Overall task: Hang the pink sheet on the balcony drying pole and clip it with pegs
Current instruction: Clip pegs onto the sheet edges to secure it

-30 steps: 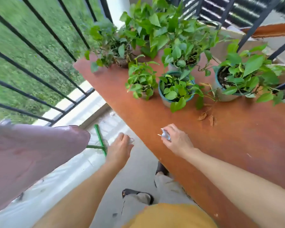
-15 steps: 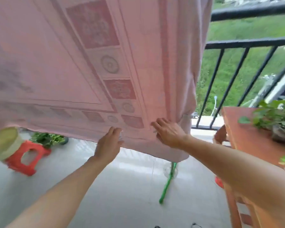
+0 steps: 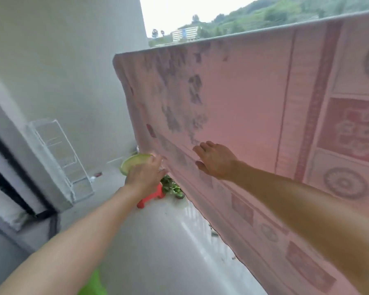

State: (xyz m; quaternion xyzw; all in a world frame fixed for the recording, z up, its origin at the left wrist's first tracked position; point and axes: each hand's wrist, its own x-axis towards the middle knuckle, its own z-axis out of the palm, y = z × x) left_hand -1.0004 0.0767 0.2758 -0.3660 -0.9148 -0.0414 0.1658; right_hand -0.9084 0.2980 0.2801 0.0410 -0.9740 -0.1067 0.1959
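Observation:
The pink sheet [image 3: 254,128], patterned with squares and circles, hangs over the drying pole; its folded top edge runs from upper left up to the right, and the pole itself is hidden under it. My left hand [image 3: 145,173] is at the sheet's lower left edge, its fingers closed on the fabric. My right hand [image 3: 215,160] lies flat against the sheet's face with its fingers apart. I see no pegs in either hand.
Below the sheet's left end, a yellow-green basin [image 3: 132,162] sits on a red stool [image 3: 150,198] beside a leafy plant [image 3: 173,188]. A white wire rack [image 3: 60,156] leans on the wall. A door frame [image 3: 19,188] runs along the left.
The view swung from the plant table to the sheet, then along it to its left end. Both hands moved from the sheet's lower right part to its left edge.

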